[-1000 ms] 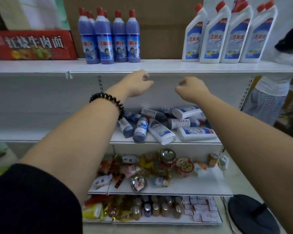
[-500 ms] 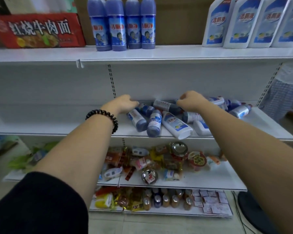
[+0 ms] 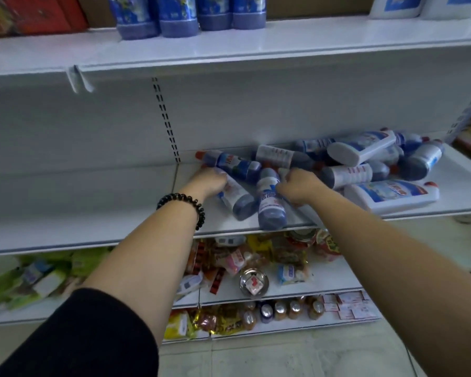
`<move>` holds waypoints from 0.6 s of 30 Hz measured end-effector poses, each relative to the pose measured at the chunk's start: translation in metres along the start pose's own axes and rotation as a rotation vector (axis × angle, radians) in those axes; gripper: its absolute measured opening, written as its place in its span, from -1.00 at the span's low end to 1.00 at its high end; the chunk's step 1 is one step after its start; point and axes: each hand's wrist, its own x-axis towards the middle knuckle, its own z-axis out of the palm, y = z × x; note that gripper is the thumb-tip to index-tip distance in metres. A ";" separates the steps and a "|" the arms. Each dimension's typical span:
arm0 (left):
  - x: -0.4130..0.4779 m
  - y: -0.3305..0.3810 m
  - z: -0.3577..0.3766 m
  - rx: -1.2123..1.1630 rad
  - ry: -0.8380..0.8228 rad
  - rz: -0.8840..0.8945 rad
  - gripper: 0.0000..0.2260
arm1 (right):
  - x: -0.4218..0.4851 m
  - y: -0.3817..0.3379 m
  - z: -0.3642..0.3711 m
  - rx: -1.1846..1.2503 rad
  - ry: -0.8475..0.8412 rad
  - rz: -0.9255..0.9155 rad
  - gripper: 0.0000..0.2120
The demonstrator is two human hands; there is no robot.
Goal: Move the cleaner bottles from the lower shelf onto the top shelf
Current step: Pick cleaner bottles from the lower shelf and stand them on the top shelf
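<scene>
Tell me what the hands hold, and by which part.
Left hand grips a lying blue plastic cleaner bottle near its neck. Right hand is curled; its hold cannot be told.

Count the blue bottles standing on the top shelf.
4. On the top shelf, in a row left to right: one blue bottle, a second, a third, a fourth. Others may be hidden behind them.

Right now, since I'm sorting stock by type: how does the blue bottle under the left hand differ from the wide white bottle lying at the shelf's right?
The round blue plastic bottle is slim and dark-bodied; the wide white plastic bottle is broad and flat-sided. The left hand grips the blue bottle; no hand touches the white bottle. Both lie on their sides on the white metal lower shelf.
</scene>
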 end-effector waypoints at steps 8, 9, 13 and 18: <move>0.034 -0.006 0.028 -0.271 0.021 -0.117 -0.75 | 0.019 -0.006 0.030 0.103 0.016 0.146 -0.29; 0.037 -0.007 0.030 -0.308 0.028 -0.127 -0.70 | 0.020 -0.007 0.031 0.104 0.019 0.158 -0.27; 0.040 -0.013 0.034 -0.406 0.010 -0.153 -0.52 | 0.019 -0.013 0.033 0.062 0.025 0.164 -0.29; 0.036 -0.019 0.039 -0.484 0.125 -0.212 -0.39 | 0.020 -0.024 0.045 0.070 0.031 0.196 -0.32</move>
